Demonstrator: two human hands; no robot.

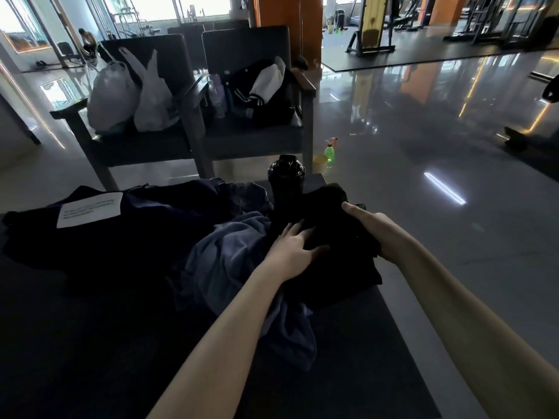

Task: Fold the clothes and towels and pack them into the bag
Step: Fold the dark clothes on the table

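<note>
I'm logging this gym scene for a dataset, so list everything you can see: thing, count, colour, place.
black garment: 1, black, on the bench's right side under both hands
towel: 1, grey-blue, crumpled mid-bench, left of the black garment
dark clothing: 1 pile, navy, far left part of the bench
paper sheet: 1, white, on the dark clothing
shaker bottle: 1, black, upright at the bench's far edge
bench: 1, dark
armchairs: 2, dark, behind the bench
plastic bags: 2, white, on the left chair
jacket: 1, black and white, on the right chair
spray bottle: 1, green, on the floor
left hand: flat on the black garment
right hand: gripping its far edge
</note>
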